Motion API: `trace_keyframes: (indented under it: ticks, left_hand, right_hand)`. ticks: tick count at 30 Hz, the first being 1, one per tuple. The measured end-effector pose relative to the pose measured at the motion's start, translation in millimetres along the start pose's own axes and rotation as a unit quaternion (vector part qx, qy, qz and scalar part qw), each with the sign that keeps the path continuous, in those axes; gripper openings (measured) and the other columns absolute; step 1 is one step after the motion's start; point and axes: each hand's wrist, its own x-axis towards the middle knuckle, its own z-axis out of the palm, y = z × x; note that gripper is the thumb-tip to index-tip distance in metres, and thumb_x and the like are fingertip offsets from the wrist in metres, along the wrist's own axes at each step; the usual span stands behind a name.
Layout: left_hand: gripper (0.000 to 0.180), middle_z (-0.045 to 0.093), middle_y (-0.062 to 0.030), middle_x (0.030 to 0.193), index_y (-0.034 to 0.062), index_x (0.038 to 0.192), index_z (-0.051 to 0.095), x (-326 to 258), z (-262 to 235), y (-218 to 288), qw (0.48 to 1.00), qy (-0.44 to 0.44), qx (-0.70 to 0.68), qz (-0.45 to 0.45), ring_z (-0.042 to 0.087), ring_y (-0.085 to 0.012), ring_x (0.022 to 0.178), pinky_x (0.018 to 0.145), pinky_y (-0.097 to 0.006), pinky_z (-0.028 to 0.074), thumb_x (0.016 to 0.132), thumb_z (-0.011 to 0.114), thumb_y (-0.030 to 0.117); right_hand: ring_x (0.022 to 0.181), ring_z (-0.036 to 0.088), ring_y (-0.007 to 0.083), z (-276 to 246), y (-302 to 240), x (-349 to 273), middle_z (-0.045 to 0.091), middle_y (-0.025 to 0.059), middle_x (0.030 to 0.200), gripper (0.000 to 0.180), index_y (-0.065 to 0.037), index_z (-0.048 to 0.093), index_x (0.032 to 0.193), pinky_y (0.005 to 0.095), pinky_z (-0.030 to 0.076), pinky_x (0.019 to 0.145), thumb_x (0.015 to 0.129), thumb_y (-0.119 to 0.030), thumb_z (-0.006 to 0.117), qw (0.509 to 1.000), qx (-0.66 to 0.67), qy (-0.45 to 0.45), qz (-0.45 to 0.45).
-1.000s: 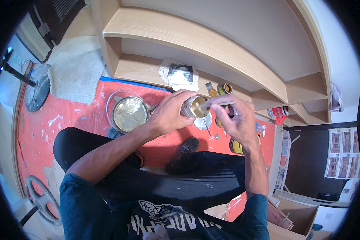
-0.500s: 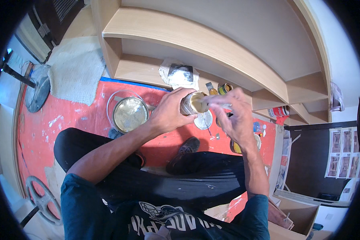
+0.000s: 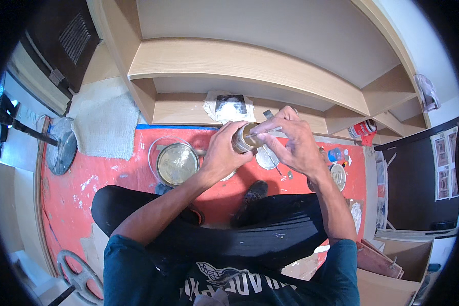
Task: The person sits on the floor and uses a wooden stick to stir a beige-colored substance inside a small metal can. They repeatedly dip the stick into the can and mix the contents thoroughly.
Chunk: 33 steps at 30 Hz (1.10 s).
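Observation:
My left hand (image 3: 223, 150) is wrapped round a small open can (image 3: 240, 142), tilted with its mouth to the right. Tan residue or paste shows inside. In my right hand (image 3: 297, 148), pinched between thumb and fingers, is a thin pale stirring stick (image 3: 262, 133), its tip in the can's mouth. Below the can, a round white lid (image 3: 266, 159) lies on the red floor covering, partly behind my right hand. A large metal paint can (image 3: 177, 164) with a wire handle stands left of my left forearm.
The wooden shelf unit (image 3: 229, 58) spans the far side. On its lower shelf lie a cloth (image 3: 209, 106) with a black sheet (image 3: 230, 103) and a scraper (image 3: 269, 115). Right of my forearm stand another can (image 3: 337, 176) and a blue plastic container (image 3: 335, 154). A pale mat (image 3: 104, 125) lies far left.
My right hand has turned and moved slightly lower, and the stick shows more plainly at the can's mouth. The whole view has shifted a little.

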Motion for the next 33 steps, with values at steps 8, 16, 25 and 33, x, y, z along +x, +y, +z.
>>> trace_keyframes:
  ticks: [8,16,25,33]
  left_hand:
    - [0.065,0.067,-0.0203,0.124,-0.0021,0.131,0.062,-1,-10,-2,0.999,-0.025,0.021,0.036,0.066,-0.0369,0.117,0.103,-0.043,0.052,0.07,0.083,0.01]
    - [0.066,0.066,-0.0212,0.127,-0.0037,0.134,0.061,-2,-13,-4,0.998,-0.056,0.017,0.012,0.065,-0.0368,0.12,0.104,-0.043,0.051,0.072,0.08,0.011]
    - [0.066,0.067,-0.0199,0.126,-0.0018,0.133,0.061,-1,-14,-9,0.998,-0.061,0.019,0.004,0.066,-0.036,0.119,0.103,-0.042,0.052,0.071,0.079,0.01]
    - [0.065,0.066,-0.0192,0.127,-0.0019,0.133,0.061,1,-15,-7,0.998,-0.057,0.005,-0.017,0.066,-0.0342,0.121,0.105,-0.041,0.051,0.072,0.08,0.009]
  right_hand:
    - [0.084,0.058,0.0267,-1,4,-3,0.068,0.0102,0.083,0.013,-0.008,0.078,0.103,0.0412,0.049,0.078,0.092,-0.014,0.076,1.0,-0.011,0.012,0.001]
    - [0.085,0.06,0.0251,1,7,-7,0.074,0.0103,0.091,0.016,-0.008,0.08,0.104,0.0392,0.051,0.08,0.089,-0.009,0.079,0.998,0.041,0.004,0.042]
    - [0.086,0.059,0.0231,-7,8,-6,0.075,0.0083,0.091,0.019,-0.008,0.081,0.106,0.0368,0.05,0.08,0.087,-0.007,0.08,0.998,-0.045,-0.026,0.047]
    - [0.086,0.057,0.0223,-6,4,-1,0.077,0.0043,0.091,0.018,-0.01,0.081,0.104,0.0358,0.049,0.081,0.087,-0.007,0.08,0.996,-0.088,-0.008,0.032]
